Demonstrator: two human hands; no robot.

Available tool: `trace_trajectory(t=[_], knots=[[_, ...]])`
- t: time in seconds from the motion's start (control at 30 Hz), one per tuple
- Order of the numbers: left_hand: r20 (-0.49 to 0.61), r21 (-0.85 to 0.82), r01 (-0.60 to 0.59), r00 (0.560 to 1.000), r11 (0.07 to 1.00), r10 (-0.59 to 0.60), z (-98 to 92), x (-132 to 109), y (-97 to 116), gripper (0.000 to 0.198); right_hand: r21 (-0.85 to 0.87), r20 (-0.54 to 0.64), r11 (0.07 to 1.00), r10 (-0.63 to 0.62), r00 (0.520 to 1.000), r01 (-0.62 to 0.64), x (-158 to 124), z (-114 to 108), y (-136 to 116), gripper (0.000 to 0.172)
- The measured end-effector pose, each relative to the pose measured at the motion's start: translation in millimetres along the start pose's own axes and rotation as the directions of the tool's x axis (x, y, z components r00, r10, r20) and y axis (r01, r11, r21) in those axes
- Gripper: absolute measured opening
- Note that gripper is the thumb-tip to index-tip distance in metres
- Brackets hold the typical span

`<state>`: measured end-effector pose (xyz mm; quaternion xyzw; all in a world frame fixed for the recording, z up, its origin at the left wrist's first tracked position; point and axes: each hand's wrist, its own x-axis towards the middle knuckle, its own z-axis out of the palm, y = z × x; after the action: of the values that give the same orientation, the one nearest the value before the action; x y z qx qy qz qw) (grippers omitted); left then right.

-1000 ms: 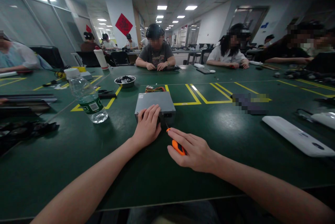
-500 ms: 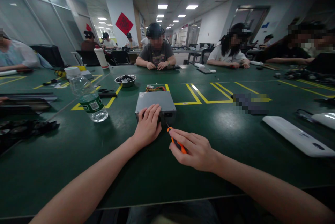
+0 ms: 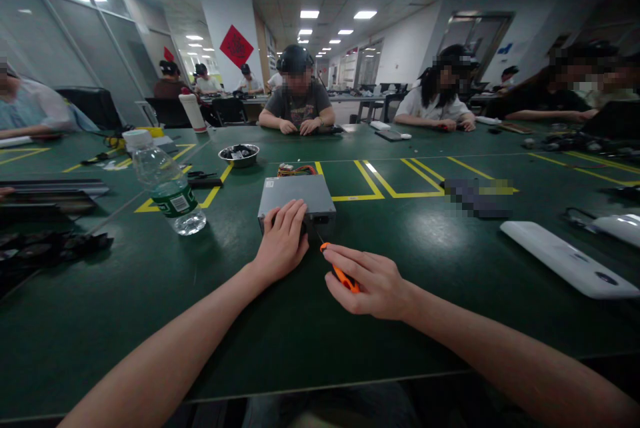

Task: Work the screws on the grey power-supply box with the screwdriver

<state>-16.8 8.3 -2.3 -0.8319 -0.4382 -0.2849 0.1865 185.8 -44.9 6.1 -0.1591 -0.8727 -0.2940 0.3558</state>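
A grey metal computer power supply (image 3: 297, 189) lies on the green table, its bundle of coloured wires (image 3: 295, 170) behind it. My left hand (image 3: 283, 238) grips the near side of the case, fingers over the top edge and thumb down at the front face. In my right hand (image 3: 367, 281) is a screwdriver (image 3: 345, 278) with an orange and black handle, held between thumb and fingers. Its thin shaft points up and away to the front face, right of my left hand and below the power socket. Whether the tip sits in a screw is too small to tell.
To the left stands a water bottle (image 3: 175, 195), with a metal bowl of small dark parts (image 3: 239, 160) beyond it. Dark parts (image 3: 50, 248) lie at far left. On the right is a white oblong device (image 3: 565, 258). Co-workers sit across the table.
The screwdriver handle has turned a little within my right hand, showing more orange, and the fingers have shifted slightly. My left hand and the power supply stay put.
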Motion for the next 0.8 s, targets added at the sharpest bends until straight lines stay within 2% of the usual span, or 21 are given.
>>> trace_trajectory(t=[0.17,0.33,0.47,0.67,0.8], knots=[[-0.007,-0.011,0.009,1.0,1.0,-0.009,0.1,0.2,0.9,0.053,0.058,0.035,0.996,0.064,0.997,-0.066,-1.1,-1.7,0.6,0.015],[-0.011,-0.02,0.004,1.0,1.0,-0.004,0.7,0.0,0.7,0.054,0.027,0.074,0.999,0.025,0.997,-0.027,-1.0,-1.7,-1.2,0.022],[-0.019,-0.027,0.005,1.0,1.0,-0.006,-0.2,0.2,1.0,0.054,0.001,0.041,0.996,0.091,0.995,-0.091,-2.4,-2.1,0.5,0.023],[-0.04,-0.042,0.022,0.999,0.999,-0.024,0.1,2.8,0.1,0.046,0.034,0.074,0.998,0.052,0.996,-0.055,-0.8,-3.4,1.0,0.016],[-0.052,-0.054,0.057,0.997,0.997,-0.06,1.8,5.3,-0.8,0.038,0.027,0.049,0.999,0.027,0.998,-0.028,-1.2,-0.3,-1.7,0.02]])
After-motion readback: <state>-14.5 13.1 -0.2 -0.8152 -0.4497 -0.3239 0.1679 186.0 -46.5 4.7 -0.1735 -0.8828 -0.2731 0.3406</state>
